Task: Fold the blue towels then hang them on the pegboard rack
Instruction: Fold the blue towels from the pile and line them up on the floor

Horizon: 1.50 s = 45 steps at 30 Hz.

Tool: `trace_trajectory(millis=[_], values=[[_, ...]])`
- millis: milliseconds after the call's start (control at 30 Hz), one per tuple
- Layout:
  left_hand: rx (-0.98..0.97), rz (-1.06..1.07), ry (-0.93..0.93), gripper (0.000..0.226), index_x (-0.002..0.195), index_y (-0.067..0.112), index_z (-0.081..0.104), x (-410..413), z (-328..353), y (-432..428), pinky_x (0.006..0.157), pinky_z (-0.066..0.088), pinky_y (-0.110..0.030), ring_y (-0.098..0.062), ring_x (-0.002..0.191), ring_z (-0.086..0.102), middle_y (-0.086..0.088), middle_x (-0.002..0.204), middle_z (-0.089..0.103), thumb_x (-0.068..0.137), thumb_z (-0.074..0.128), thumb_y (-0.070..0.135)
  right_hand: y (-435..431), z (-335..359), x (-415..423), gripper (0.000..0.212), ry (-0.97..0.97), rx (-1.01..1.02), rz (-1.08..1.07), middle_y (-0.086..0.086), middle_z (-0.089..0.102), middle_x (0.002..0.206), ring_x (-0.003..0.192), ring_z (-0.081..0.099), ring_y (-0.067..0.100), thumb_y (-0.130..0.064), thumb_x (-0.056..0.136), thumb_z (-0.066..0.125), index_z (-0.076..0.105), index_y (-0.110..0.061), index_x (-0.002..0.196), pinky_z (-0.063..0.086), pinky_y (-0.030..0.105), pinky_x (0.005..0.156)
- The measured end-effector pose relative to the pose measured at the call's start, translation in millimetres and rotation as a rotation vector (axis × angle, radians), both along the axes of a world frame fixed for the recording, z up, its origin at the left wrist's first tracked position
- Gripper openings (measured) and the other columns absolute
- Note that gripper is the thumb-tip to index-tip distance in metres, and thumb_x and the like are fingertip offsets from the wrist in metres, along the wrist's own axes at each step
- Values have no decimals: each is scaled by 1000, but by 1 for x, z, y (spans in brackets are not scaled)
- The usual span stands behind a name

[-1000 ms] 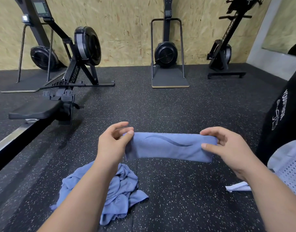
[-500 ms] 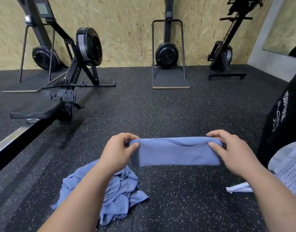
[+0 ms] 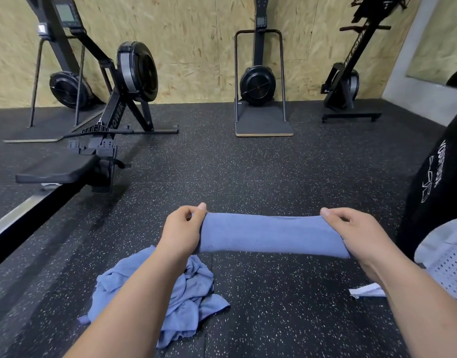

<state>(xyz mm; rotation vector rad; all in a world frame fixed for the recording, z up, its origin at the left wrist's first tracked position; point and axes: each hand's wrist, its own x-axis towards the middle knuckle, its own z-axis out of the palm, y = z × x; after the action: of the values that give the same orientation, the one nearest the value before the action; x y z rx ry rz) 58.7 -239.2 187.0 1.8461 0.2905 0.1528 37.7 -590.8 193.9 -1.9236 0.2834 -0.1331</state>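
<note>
The person holds a folded blue towel (image 3: 271, 232) stretched level between both hands, above the floor (image 3: 248, 177) and in front of the body. The left hand (image 3: 182, 231) pinches the left end, with fingers curled round the upper edge. The right hand (image 3: 351, 233) grips the right end the same way, its thumb lying along the top. Pulling the two ends apart seems meant to draw the layers flat and line up the edges, so the band is neat enough to drape over a bar. The cloth looks soft and finely knit, matte and thin. It forms a long narrow strip with a rounded fold along its top and a slight sag along the lower edge.

Below the left forearm, a crumpled heap of blue towels (image 3: 186, 293) lies on the floor, creased and bunched, evidently waiting to be folded. The floor is black rubber flecked with pale specks. At the right edge, near the person, a pale perforated panel (image 3: 449, 267) shows, probably part of the pegboard rack, with a dark printed fabric (image 3: 436, 182) just above it. A small white scrap (image 3: 366, 291) lies beside the right forearm. Rowing machines (image 3: 124, 99) stand far off, against a chipboard wall.
</note>
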Motion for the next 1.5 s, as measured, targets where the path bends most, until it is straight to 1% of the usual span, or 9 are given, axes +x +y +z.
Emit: trace_trajectory(millis=[133, 233, 400, 600, 800, 933, 1033, 1233, 1500], values=[[-258, -187, 205, 42, 97, 13, 79, -2, -6, 4, 78, 54, -44, -24, 81, 69, -13, 100, 80, 77, 90, 49, -3, 1, -3, 27, 152, 247, 164, 6, 81, 109, 106, 77, 25, -27, 93, 81, 74, -19, 118, 56, 45, 101], [-166, -223, 200, 19, 98, 11, 80, 0, -12, 8, 85, 59, -53, -28, 85, 72, -15, 101, 81, 89, 86, 26, -7, -1, -5, 23, 190, 219, 192, 11, 81, 106, 101, 79, 25, -11, 95, 77, 74, -11, 117, 57, 39, 92], [-135, -75, 120, 31, 78, 9, 72, 3, -10, 7, 57, 47, -30, -17, 59, 55, 2, 65, 69, 100, 74, 32, -12, -9, 2, 21, 157, 138, -4, 8, 81, 86, 66, 67, 12, -28, 99, 75, 81, -8, 96, 51, 27, 65], [-220, -26, 104, 37, 80, 6, 68, 7, -22, 1, 55, 53, -33, -20, 65, 55, -5, 71, 65, 102, 71, 35, -6, -22, 8, 30, 104, 111, -86, 10, 79, 96, 85, 67, 24, -45, 94, 78, 80, -15, 92, 54, 44, 82], [314, 67, -48, 31, 79, 21, 73, 0, -20, -20, 66, 50, -34, -20, 70, 68, 5, 69, 73, 93, 74, 48, 23, -15, 0, 23, -39, -312, -166, -12, 77, 79, 80, 72, 14, -50, 91, 76, 74, -28, 86, 53, 33, 72], [386, 39, -145, 20, 89, 29, 72, -15, -3, -54, 66, 44, -23, -3, 76, 66, 16, 77, 72, 93, 73, 49, 60, 4, -11, 17, -183, -425, -149, -13, 73, 79, 77, 69, 15, -44, 90, 77, 72, -28, 90, 50, 33, 69], [298, -19, -181, 9, 98, 33, 67, -26, -2, -78, 67, 43, -14, 3, 78, 64, 18, 83, 72, 94, 72, 39, 88, 9, -18, 13, -226, -380, -94, -17, 72, 81, 75, 68, 7, -42, 89, 78, 70, -32, 94, 52, 30, 68], [-41, -67, -60, 18, 103, 29, 61, -35, -12, -110, 85, 55, -34, -7, 89, 68, 12, 94, 73, 102, 60, 47, 117, -10, -29, 20, -277, -342, 82, -20, 72, 101, 92, 68, 4, -27, 92, 76, 72, -34, 110, 55, 34, 85], [-404, 121, 88, 40, 99, 9, 59, -21, -25, -103, 64, 47, -31, -15, 69, 60, -6, 89, 69, 85, 83, 38, 112, -30, -25, 25, -235, -124, 126, -24, 73, 107, 92, 65, -4, -19, 100, 65, 77, -38, 111, 51, 25, 85]])
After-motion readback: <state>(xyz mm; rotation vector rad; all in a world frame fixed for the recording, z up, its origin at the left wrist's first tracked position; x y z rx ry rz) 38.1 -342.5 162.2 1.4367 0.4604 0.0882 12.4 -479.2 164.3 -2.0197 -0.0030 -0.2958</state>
